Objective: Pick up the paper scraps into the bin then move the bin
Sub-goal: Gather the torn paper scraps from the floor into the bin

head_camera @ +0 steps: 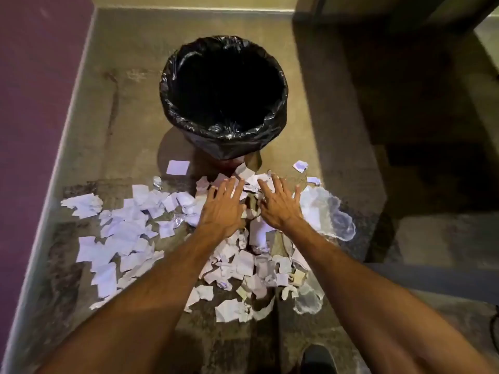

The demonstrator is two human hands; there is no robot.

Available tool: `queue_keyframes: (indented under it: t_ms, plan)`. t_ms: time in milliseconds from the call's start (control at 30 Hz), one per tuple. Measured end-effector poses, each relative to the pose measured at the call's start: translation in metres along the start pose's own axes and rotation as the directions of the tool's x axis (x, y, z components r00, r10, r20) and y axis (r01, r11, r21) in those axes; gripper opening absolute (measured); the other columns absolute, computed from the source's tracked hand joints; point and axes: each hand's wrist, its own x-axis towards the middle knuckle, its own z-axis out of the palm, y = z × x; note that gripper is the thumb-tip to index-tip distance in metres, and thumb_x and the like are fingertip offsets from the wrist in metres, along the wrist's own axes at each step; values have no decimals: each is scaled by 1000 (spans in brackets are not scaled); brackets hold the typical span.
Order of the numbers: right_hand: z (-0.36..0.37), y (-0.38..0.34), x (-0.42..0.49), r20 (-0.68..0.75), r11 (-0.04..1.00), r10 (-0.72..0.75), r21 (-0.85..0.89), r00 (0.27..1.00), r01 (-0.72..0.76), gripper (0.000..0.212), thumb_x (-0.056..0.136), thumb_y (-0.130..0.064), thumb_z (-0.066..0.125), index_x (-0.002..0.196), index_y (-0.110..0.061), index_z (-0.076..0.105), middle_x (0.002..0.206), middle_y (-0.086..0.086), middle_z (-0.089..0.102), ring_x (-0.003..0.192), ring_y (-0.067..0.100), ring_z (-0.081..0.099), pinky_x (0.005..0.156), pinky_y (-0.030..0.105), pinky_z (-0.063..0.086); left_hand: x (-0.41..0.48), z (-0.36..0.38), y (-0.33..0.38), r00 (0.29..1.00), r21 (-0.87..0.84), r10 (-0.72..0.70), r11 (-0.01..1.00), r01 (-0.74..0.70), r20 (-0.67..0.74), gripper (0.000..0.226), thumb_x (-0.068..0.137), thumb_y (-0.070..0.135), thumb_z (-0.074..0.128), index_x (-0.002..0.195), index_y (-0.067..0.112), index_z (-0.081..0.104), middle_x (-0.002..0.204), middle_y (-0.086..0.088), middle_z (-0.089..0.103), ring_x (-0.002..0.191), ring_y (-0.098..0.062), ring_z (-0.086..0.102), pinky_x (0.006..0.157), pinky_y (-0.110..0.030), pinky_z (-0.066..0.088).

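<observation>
Scraps (124, 230): thickest at left, the spread running across the floor (113, 109) under both arms.
Left hand (222, 209): fingers spread flat, holding nothing, over paper near the middle.
Right hand (279, 205): likewise splayed and empty, just beside it.
Bin (224, 136): black-lined, straight beyond both hands, roughly equally near each.
Plastic (326, 209): clear sheet at right.

1. The bin (232, 147) stands on the floor (113, 109), behind the paper scraps (121, 230).
2. The left hand (224, 209) and right hand (280, 203) reach side by side over the scraps nearest the bin.
3. A plastic sheet (324, 211) lies right of the hands.
4. A wall (32, 103) runs along the left.
</observation>
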Motion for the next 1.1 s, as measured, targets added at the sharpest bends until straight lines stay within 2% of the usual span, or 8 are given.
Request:
queue_keyframes:
  t_ms: [200,267,367,467,600,733,933,1100]
  plan:
    - [42,13,49,81,999,49,-13,996,-48,76,101,-56,53,164,-31,17,176,6,5,156,47,16,118,75,19,40,43,-10,1000,44,27,999,-27,-12,79,103,46,54,168,27,14,161,-6,39,142,-33,43,111,-54,44]
    - [50,19,68,113,999,53,0,992,-53,82,100,-52,60,164,-34,13,175,4,3,155,50,15,118,75,25,53,52,-11,1000,26,22,999,-22,-3,82,102,48,54,169,31,9,163,-7,38,140,-34,45,110,-54,44]
    - [63,23,93,145,999,20,22,989,-24,91,95,-42,70,162,-40,8,172,4,1,150,54,25,112,71,39,74,53,-15,997,14,16,1000,-17,82,87,102,47,55,168,39,-2,162,-11,41,133,-39,53,105,-54,46]
    - [73,26,104,166,1000,-24,0,986,24,95,94,-34,72,162,-42,7,167,7,9,141,53,35,100,63,53,89,50,-13,992,-20,-7,1000,10,129,87,102,44,57,167,45,-2,157,-14,48,124,-42,61,96,-52,51]
    - [78,25,102,76,999,-13,-50,997,17,81,95,-39,73,159,-36,25,156,10,26,134,45,40,86,53,60,90,60,-7,983,-18,-52,998,56,175,89,100,43,64,166,44,5,151,-10,54,121,-38,64,95,-54,52]
    - [78,24,100,18,997,-23,-67,1000,24,73,93,-41,78,153,-34,38,154,11,35,135,39,43,90,48,60,86,69,-9,982,-15,-76,997,80,174,87,97,39,72,165,39,18,139,-10,60,116,-35,66,87,-51,55]
    - [70,20,94,-82,998,-53,-20,995,52,55,97,-27,74,148,-24,55,142,13,50,127,33,52,100,42,54,80,64,-7,992,-79,-96,992,103,80,54,96,23,75,141,23,45,128,-15,56,108,-37,65,80,-47,57]
    - [72,11,86,-94,994,-48,95,994,57,35,96,-17,75,130,-17,68,131,10,55,108,26,65,91,36,58,74,59,-10,983,-115,-181,976,185,41,39,94,4,73,128,17,61,120,-14,62,102,-36,69,83,-47,62]
